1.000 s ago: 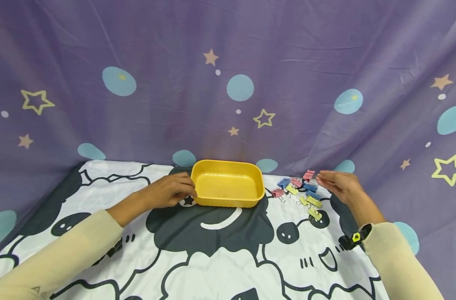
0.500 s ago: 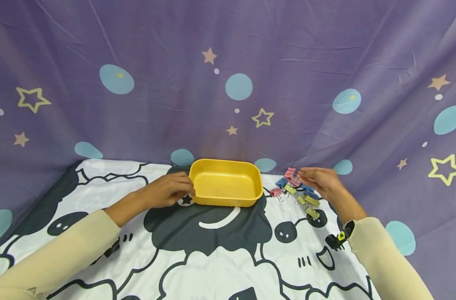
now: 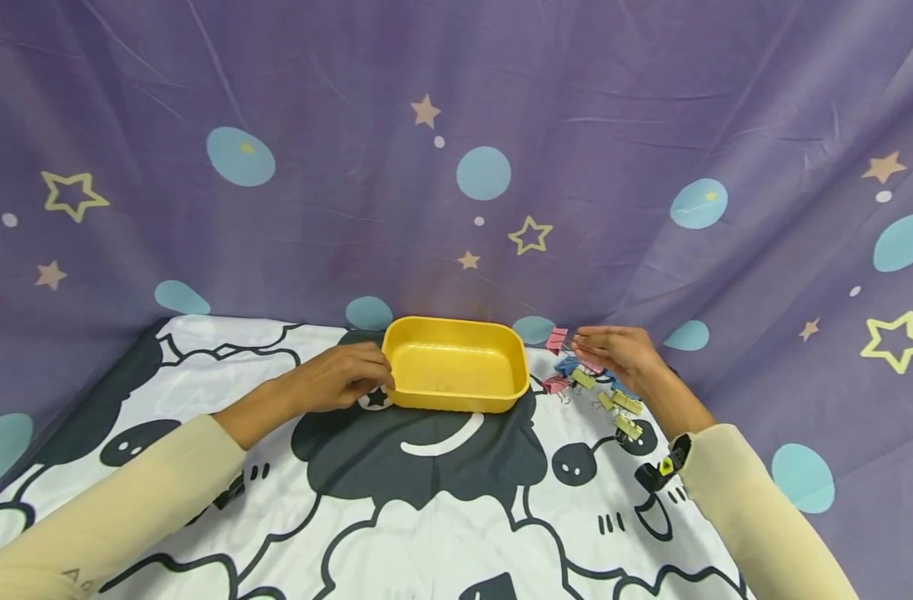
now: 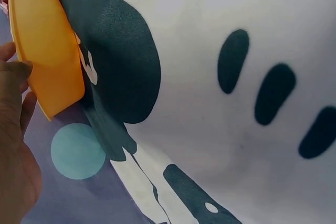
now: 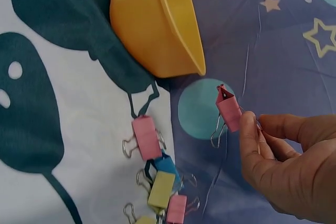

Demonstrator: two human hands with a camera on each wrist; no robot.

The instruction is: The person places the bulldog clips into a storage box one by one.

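Observation:
My right hand pinches a pink binder clip by one of its wire handles, holding it above the table to the right of the yellow tub. Below that hand lies a loose heap of binder clips: a pink one, a blue one, a yellow one and several more. At the tub's left end, my left hand grips the rim between thumb and fingers, as the left wrist view also shows. No clips show inside the tub.
A white and dark cartoon-print cloth covers the table. Behind it hangs a purple curtain with stars and dots, close behind the tub and the clips. A black wrist camera sits at the right sleeve.
My right hand has carried the pink binder clip leftward from the right side of the heap toward the tub. My left hand has stayed at the tub's rim.

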